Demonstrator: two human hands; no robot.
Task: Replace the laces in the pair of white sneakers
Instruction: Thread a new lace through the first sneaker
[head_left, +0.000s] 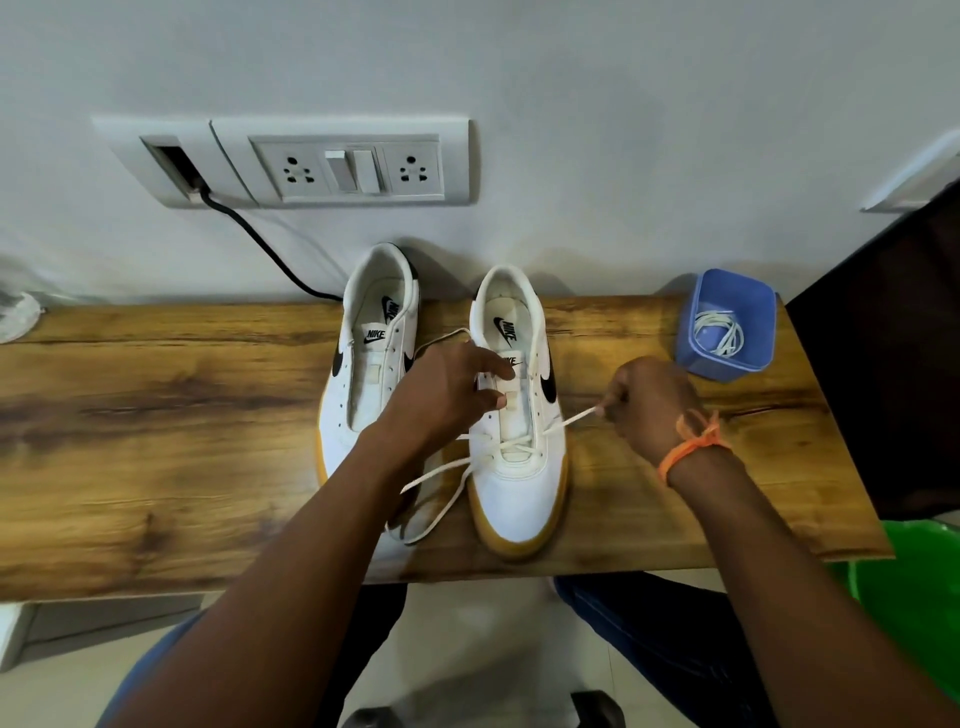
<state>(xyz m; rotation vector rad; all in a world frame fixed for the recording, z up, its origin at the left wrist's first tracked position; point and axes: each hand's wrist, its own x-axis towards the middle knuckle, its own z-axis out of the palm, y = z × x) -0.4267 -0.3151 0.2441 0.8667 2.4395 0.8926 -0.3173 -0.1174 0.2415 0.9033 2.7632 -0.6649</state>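
A: Entry, head view. Position of the pair?

B: Both white sneakers stand side by side mid-desk, heels toward the back edge, toes toward the front edge. Left sneaker (371, 374) has no lace in its visible eyelets. Right sneaker (519, 415) carries a cream lace (511, 444) through the lowest eyelets only.

A: Left hand?

B: Left hand (447, 389) lies over the right sneaker's left eyelet row, fingers partly curled, fingertips on the tongue. One lace end runs out from behind it toward the back edge; whether it pinches that lace, I cannot tell. Loose lace loops lie by the front edge, between the two toes.

A: Right hand?

B: Right hand (649, 402) is clenched, pinching the other lace end, drawn taut from the shoe toward the desk's right edge. An orange thread (693, 444) is tied round that wrist.

A: Other items?

B: Blue container (727, 325) at the back right corner, holding a coiled white lace (719, 332).
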